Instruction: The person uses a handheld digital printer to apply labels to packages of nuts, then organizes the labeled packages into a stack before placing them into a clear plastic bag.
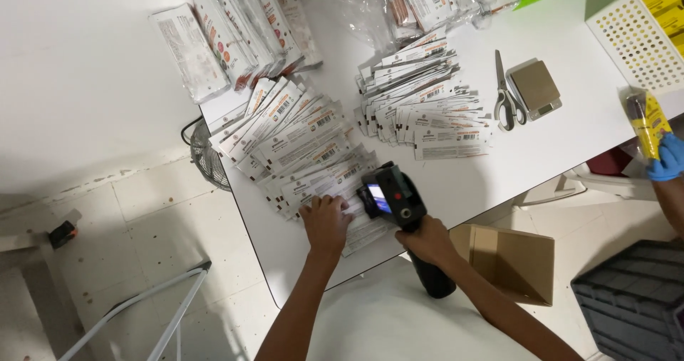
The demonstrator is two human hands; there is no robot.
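Note:
My left hand [325, 222] presses flat on the near end of a fanned row of white paper header cards [299, 143] with orange marks and barcodes. In my right hand [427, 238] is a black handheld printer gun [399, 203] with a small lit screen, its head resting on the cards just right of my left hand. A second fanned pile of the same cards [420, 101] lies further back on the white table [556, 140].
Scissors [506, 94] and a small pocket scale [536, 86] lie right of the cards. Clear packets [228, 37] are stacked at the back. A white perforated basket [638, 37] stands far right. Another person's blue-gloved hand [668, 158] holds a yellow packet [650, 122]. An open cardboard box [509, 261] and grey crate [634, 297] sit below.

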